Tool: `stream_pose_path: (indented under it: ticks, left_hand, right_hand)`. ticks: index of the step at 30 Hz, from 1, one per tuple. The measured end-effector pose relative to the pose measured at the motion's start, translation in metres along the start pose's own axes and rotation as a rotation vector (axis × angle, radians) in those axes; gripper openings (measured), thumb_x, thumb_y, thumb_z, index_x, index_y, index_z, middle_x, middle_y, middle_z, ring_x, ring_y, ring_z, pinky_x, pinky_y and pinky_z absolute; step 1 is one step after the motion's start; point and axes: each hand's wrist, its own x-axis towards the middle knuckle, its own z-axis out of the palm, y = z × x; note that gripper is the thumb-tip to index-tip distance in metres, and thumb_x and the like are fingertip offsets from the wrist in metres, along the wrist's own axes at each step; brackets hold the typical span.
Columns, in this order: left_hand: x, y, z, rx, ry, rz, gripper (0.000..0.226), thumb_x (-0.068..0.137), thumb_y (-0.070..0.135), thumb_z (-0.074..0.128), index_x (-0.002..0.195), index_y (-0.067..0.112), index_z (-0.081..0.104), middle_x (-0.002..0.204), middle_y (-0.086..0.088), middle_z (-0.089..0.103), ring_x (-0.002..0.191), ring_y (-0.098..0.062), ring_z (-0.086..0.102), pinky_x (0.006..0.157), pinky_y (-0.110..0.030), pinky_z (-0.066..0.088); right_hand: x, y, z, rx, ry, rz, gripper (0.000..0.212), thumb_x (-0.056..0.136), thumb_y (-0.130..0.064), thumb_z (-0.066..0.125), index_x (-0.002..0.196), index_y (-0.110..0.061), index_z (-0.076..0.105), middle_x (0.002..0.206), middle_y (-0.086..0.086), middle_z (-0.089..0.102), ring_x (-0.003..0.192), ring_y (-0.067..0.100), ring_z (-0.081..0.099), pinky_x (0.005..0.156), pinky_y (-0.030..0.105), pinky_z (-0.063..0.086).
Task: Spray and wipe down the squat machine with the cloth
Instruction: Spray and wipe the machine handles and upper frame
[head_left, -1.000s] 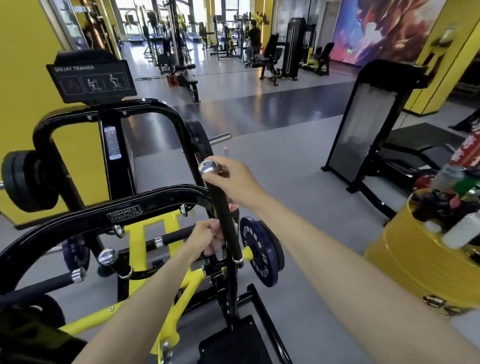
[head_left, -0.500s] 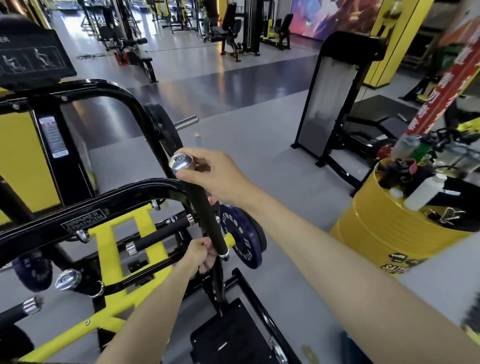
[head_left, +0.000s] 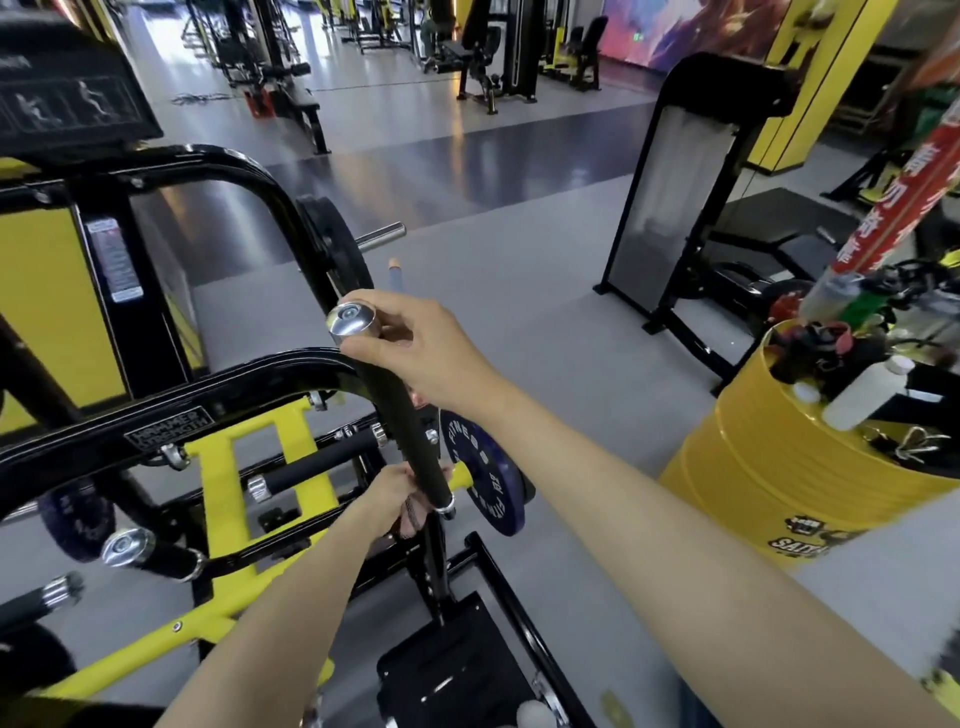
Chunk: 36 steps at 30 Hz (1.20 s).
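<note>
Since a second earlier, the left hand (head_left: 394, 492) had slid lower along the black handle (head_left: 410, 431), down to its bottom end, while the right hand (head_left: 418, 348) had kept its place at the top. The left hand's fingers curled round the pinkish cloth (head_left: 413, 515), pressing it against the handle just above the lower chrome ring, at the middle of the frame. The right hand gripped the handle's upper end, its thumb and fingers wrapped just below the chrome cap (head_left: 350, 321). The handle rose tilted from the squat machine (head_left: 171, 410), whose black and yellow frame filled the left of the frame. A blue weight plate (head_left: 485, 480) sat just right of the handle's base. A yellow drum (head_left: 769, 467) stood at the right, with a white bottle (head_left: 865, 392) lying on top.
</note>
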Motion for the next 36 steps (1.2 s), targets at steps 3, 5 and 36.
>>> stream_pose_path:
  ticks: [3,5,36]
  left_hand:
    - [-0.022,0.023,-0.004,0.03,-0.063,0.027,0.033,0.094,-0.005,0.04,0.103,0.002,0.071,0.093,-0.017,0.07,0.073,-0.029,0.066,0.058,-0.031,0.053]
    - [-0.039,0.039,-0.006,0.038,-0.063,0.083,0.031,0.095,-0.005,0.042,0.106,0.0,0.07,0.104,-0.019,0.07,0.092,-0.035,0.068,0.075,-0.039,0.057]
    - [-0.233,0.196,-0.038,0.036,0.534,0.555,0.034,0.097,0.001,0.043,0.109,0.026,0.064,0.104,-0.011,0.07,0.099,-0.03,0.066,0.091,-0.05,0.051]
  right_hand:
    - [0.002,0.001,0.001,0.008,-0.007,-0.013,0.034,0.085,-0.013,0.069,0.118,-0.007,0.064,0.104,0.007,0.07,0.1,0.017,0.064,0.097,0.033,0.049]
    - [0.003,0.0,-0.001,0.004,-0.029,-0.026,0.032,0.085,-0.015,0.069,0.116,-0.008,0.064,0.103,0.005,0.069,0.098,0.016,0.063,0.097,0.033,0.049]
    - [0.007,-0.032,-0.02,0.001,0.093,0.003,0.062,0.102,-0.041,0.031,0.101,0.013,0.061,0.102,0.028,0.064,0.097,0.037,0.059,0.089,0.043,0.046]
